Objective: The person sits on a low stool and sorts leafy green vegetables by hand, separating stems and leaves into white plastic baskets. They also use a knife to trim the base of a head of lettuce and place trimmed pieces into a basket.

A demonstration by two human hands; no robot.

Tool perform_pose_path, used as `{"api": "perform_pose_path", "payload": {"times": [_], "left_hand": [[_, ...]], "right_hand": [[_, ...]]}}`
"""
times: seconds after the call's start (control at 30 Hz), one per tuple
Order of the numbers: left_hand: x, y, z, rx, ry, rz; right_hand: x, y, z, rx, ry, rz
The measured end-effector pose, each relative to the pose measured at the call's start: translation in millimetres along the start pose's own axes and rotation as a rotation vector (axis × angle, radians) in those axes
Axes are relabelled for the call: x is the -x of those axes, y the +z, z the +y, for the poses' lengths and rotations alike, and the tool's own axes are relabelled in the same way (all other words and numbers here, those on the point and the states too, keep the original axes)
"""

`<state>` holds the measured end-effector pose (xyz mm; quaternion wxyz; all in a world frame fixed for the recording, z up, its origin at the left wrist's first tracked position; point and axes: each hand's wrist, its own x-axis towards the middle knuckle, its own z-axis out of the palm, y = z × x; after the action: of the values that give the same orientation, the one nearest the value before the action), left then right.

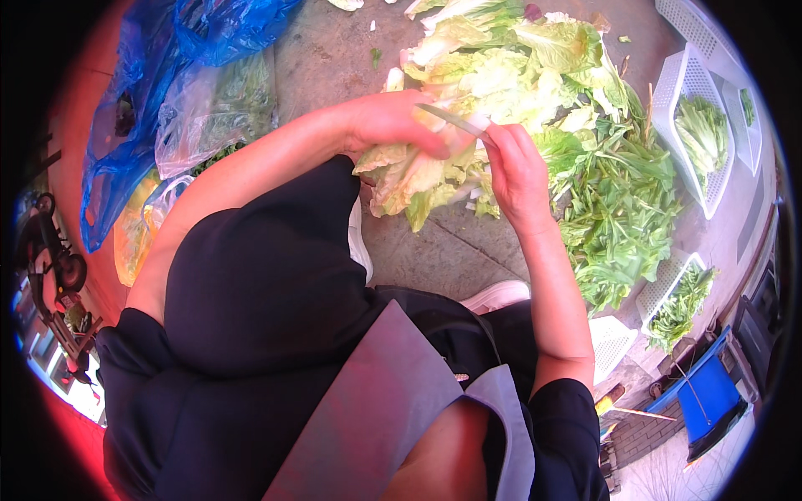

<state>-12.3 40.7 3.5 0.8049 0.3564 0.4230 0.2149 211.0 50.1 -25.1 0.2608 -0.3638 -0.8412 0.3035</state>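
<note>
In the head view my left hand (401,124) holds a head of pale leafy cabbage or lettuce (407,178), its yellow-green leaves spreading below the fingers. A knife with a narrow blade (452,119) is gripped in my right hand (517,166), its blade pointing left towards my left hand, above the leafy head. Exactly where the blade meets the vegetable is hard to tell. Beyond both hands lies a large heap of loose pale leaves (501,81) on the concrete floor. Right of it, against the leaves, is a pile of darker green leafy stems (626,213).
White perforated baskets with greens stand at the right, one upper (673,106) and one lower (658,285). Blue plastic bags (138,106) and a clear bag of greens (213,106) lie at the left. A white shoe (498,295) rests near the knees.
</note>
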Motion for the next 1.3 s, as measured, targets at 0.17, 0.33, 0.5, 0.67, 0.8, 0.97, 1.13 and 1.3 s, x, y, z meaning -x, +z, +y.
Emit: {"api": "perform_pose_path", "payload": {"times": [0.17, 0.33, 0.5, 0.67, 0.8, 0.97, 1.13, 1.3], "left_hand": [[1.1, -3.8, -1.8, -0.142, 0.043, 0.009], [-16.9, -5.0, -13.5, 0.287, 0.073, 0.203], [-33.0, 13.8, -10.7, 0.347, 0.163, 0.335], [-27.5, 51.1, 26.0, 0.378, 0.161, 0.244], [-30.2, 103.2, 67.0, 0.216, 0.077, -0.031], [-64.5, 181.1, 107.8, 0.042, 0.066, -0.38], [-109.4, 217.1, 116.0, -0.349, 0.146, -0.38], [-128.4, 189.5, 84.0, -0.545, -0.117, -0.212]], "right_hand": [[19.1, -0.4, 27.2, 0.123, 0.325, -0.224], [14.5, -6.7, 17.9, 0.339, 0.315, -0.077], [-21.0, 12.4, -32.9, -0.737, 0.469, -0.097], [-18.6, -3.5, -32.8, -0.557, 0.49, 0.116], [5.3, -77.3, -19.2, -0.778, 0.599, 0.084], [72.5, -197.0, -13.9, -0.998, 0.661, 0.073], [215.2, -294.1, -27.1, -0.797, 0.815, 0.433], [386.7, -289.0, -43.8, -0.349, 1.332, 0.629]]}}
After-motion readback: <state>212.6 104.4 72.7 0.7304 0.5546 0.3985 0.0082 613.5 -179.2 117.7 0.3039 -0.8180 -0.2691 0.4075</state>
